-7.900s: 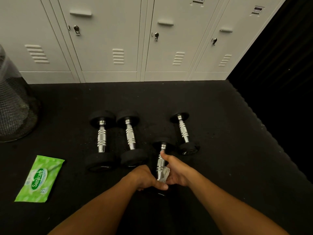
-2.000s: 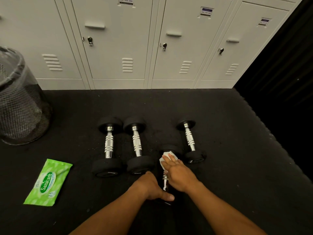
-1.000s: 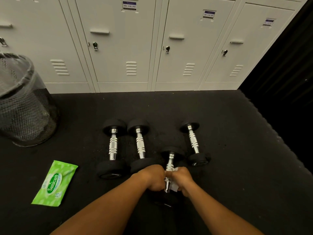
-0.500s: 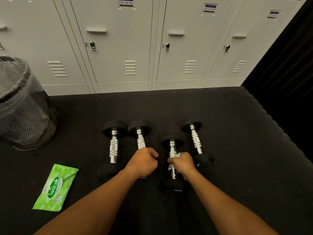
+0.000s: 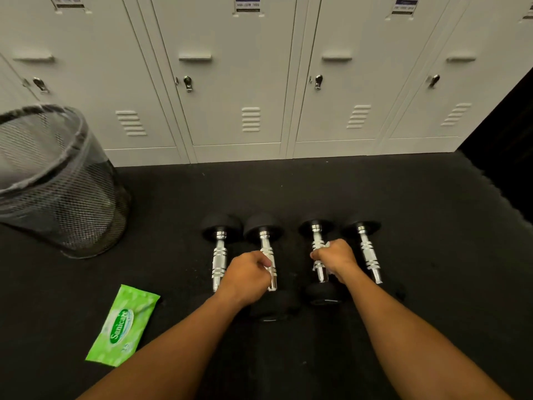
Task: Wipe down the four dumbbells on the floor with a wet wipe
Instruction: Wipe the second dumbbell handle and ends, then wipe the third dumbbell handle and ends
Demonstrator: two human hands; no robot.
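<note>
from my head view, my right hand (image 5: 334, 256) has its fingers curled round the chrome handle of the third dumbbell (image 5: 318, 261), with the wet wipe (image 5: 325, 246) bunched between palm and metal; only a white scrap shows above my knuckles. my left hand (image 5: 248, 272) has its fingers curled at the handle of the second dumbbell (image 5: 266, 255); it looks like a grip, though i can't see the fingertips.

what could go wrong, i think: the handle is round and the wipe is damp, so the dumbbell may roll under my fingers and knock the fourth dumbbell (image 5: 367, 255), lying just beyond my right knuckles. the wipe could also slip out of my palm, leaving bare skin on the metal and parts unwiped.

beyond my left hand lies the first dumbbell (image 5: 219, 261), close beside the second, so there is little room for fingers between them. the green wipe pack (image 5: 124, 326) lies on the floor (image 5: 288, 192) well off to my left, nearer me. the mesh bin (image 5: 54, 180) stands farther off that way, and the lockers (image 5: 230, 82) rise past the dumbbells.
</note>
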